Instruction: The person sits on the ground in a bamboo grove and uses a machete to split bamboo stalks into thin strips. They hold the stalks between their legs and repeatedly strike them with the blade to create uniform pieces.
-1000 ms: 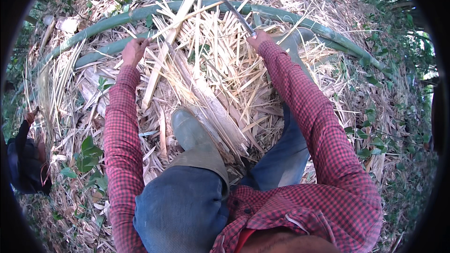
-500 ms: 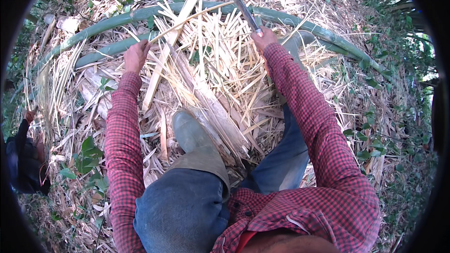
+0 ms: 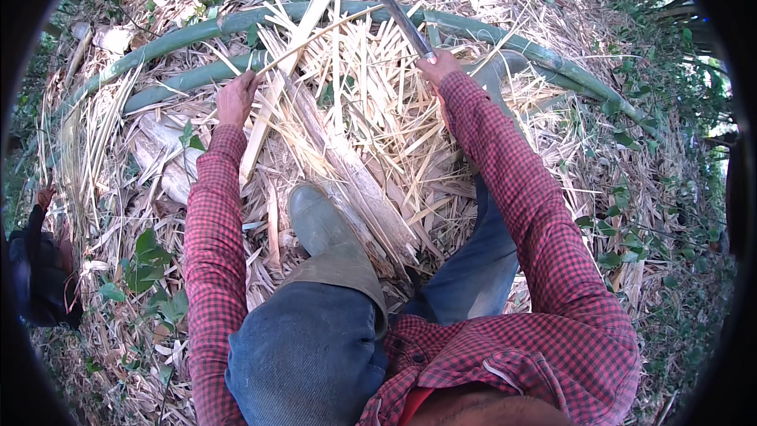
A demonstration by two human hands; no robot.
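My left hand (image 3: 236,100) is closed on one end of a thin bamboo strip (image 3: 322,33), which slants up and to the right. My right hand (image 3: 440,68) grips a machete (image 3: 400,16), its long blade pointing up and to the left. The strip's far end meets or passes the blade; which of the two, I cannot tell. Below them lies a heap of pale split bamboo strips (image 3: 378,83). A wider flat slat (image 3: 322,1) slopes through the left part of the heap, behind the thin strip.
Long green bamboo poles (image 3: 185,38) arch across the far side. A weathered split log (image 3: 359,177) lies between my rubber boots (image 3: 319,221). More strips (image 3: 95,146) lie at the left, near another person (image 3: 43,268) at the edge. Leafy plants (image 3: 147,260) grow from the dry litter.
My left hand has shifted slightly right and toward me with the strip. The machete and my right hand have moved a little to the left. At the left edge, the other person's hand has risen slightly.
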